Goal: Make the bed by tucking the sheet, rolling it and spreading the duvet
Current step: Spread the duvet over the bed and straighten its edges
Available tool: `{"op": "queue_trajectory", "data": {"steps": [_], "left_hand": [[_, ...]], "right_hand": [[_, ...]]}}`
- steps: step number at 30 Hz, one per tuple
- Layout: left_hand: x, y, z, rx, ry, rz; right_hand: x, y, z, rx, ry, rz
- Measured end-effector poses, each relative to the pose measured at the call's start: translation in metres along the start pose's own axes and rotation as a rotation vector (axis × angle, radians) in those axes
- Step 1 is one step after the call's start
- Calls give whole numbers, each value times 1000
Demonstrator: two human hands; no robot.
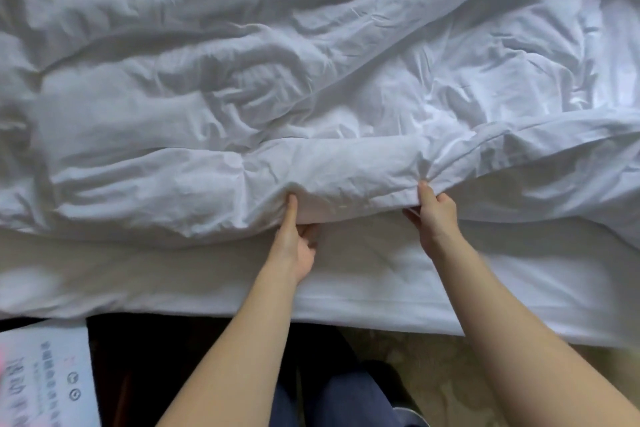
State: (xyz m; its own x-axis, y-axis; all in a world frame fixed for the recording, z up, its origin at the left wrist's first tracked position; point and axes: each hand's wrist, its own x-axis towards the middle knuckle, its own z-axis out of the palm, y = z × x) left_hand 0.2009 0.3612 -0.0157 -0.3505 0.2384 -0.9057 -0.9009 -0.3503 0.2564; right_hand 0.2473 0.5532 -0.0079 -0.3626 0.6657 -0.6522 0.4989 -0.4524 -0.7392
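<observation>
Here both hands, left and right, pinch the duvet hem mid-frame; soft, bulky, best held at its edge.

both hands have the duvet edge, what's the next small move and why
Probably draw the crumpled white duvet edge toward the near bedside: left hand and right hand both pinch it, and the white sheet below lies bare.

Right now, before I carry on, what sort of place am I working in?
Likely a bedroom, possibly a hotel room: a rumpled white duvet lying over a white sheet, patterned carpet at the bedside, and a printed notice at lower left.
</observation>
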Motion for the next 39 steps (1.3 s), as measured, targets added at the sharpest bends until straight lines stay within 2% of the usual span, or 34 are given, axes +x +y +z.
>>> {"op": "queue_trajectory", "data": {"steps": [3, 5, 9, 14, 18, 21, 23, 27, 30, 39], "left_hand": [[-1, -6, 3, -149, -55, 33], [-2, -14, -2, -139, 37, 100], [-19, -37, -24, 32, 339, 238], [-43, -59, -63, 267, 521, 231], [-54, -67, -70, 345, 612, 268], [-55, -71, -70, 359, 629, 274], [-57, -74, -72, 387, 639, 289], [-57, -85, -86, 424, 626, 288], [-61, -94, -91, 422, 624, 260], [-70, -101, -119, 557, 589, 251]], "right_hand": [[-16, 26, -17, -26, 34, 43], [-34, 44, -31, -36, 44, 74], [-77, 79, -53, -49, 38, 158], [-114, 117, -66, -187, 17, 274], [-112, 100, -57, -40, -23, 195], [-95, 82, -53, 244, 0, 147], [-78, 70, -56, 326, 84, 120], [-47, 54, -65, 230, 238, 198], [-43, 60, -71, 132, 257, 222], [-95, 111, -110, 54, 336, 247]]}}
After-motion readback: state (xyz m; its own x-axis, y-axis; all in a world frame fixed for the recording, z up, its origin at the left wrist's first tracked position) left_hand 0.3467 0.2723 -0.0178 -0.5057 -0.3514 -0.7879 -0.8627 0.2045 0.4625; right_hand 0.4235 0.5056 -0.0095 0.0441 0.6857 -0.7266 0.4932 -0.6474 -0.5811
